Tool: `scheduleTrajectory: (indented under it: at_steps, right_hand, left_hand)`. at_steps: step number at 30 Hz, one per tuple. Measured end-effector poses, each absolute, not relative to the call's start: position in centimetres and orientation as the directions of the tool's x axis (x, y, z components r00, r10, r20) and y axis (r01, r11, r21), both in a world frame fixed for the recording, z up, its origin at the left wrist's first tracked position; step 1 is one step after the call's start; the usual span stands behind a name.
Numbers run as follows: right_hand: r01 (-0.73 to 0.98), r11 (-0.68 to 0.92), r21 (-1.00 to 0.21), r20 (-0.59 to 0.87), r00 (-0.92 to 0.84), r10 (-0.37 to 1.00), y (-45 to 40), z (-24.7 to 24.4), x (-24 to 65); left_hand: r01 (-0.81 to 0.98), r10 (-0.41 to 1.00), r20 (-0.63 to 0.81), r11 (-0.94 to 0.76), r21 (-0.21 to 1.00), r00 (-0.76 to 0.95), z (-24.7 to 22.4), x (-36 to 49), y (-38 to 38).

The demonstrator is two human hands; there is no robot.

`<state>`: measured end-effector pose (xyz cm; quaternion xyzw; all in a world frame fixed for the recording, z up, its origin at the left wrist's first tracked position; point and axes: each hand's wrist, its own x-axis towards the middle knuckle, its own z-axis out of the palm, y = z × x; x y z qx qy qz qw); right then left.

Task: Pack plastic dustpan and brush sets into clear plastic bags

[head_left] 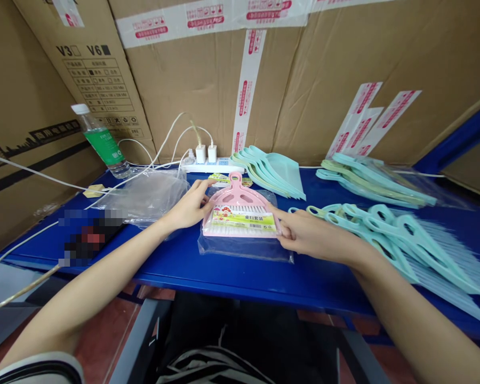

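At a blue desk (176,264), a left hand (191,205) and a right hand (302,230) are steadying a pink dustpan set (237,196) in the middle, fingers clamping its left and right edges. Clear plastic (244,249) is lying around it. The step appears to be handling the wrapping; the next move is probably calling for an even hold. Aqua brushes (414,248) are lying right.

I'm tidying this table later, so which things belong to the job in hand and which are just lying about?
Likely part of the job:
pink dustpan, being held
its label
its clear bag
loose plastic bags
turquoise dustpans
turquoise brushes

Apparently just lying about:
water bottle
power strip
white plugs
yellow scrap
blurred dark object
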<state>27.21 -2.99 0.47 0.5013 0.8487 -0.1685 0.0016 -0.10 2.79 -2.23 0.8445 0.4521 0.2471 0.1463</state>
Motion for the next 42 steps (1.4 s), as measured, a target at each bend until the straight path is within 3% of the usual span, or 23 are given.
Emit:
scheduleTrajectory:
  at_steps: [4, 10, 13, 20, 24, 27, 42]
  right_hand:
    - [0.842, 0.461, -0.282, -0.157, -0.514, 0.843, -3.0, 0.4, 27.2]
    - [0.842, 0.490, -0.225, -0.118, -0.523, 0.844, -2.9, 0.3, 27.3]
    - [0.846, 0.486, -0.221, -0.111, -0.517, 0.849, -2.9, 0.3, 27.3]
    - [0.856, 0.440, -0.272, -0.162, -0.491, 0.856, -2.8, 0.3, 27.3]
    - [0.857, 0.434, -0.278, -0.162, -0.487, 0.858, -2.8, 0.2, 27.3]
    - [0.855, 0.448, -0.261, -0.146, -0.494, 0.857, -2.8, 0.2, 27.2]
    - [0.835, 0.511, -0.203, 0.014, -0.520, 0.854, -2.5, -0.9, 27.8]
  left_hand:
    - [0.789, 0.808, 0.349, -0.566, 0.239, 0.474, -0.9, -0.3, 1.7]
    - [0.540, 0.591, 0.163, -0.797, 0.269, 0.790, 0.5, -0.4, 0.3]
    - [0.491, 0.521, 0.132, -0.847, 0.202, 0.843, 0.4, -0.1, -0.1]
    - [0.621, 0.621, 0.076, -0.783, 0.016, 0.780, 0.5, -0.1, -0.6]
    - [0.756, 0.760, -0.068, -0.650, -0.073, 0.647, 0.9, -0.1, -0.8]
    - [0.776, 0.775, -0.149, -0.627, -0.062, 0.614, 1.1, -0.1, -0.7]
    - [0.728, 0.719, -0.136, -0.685, 0.027, 0.681, 1.2, -0.4, -0.2]
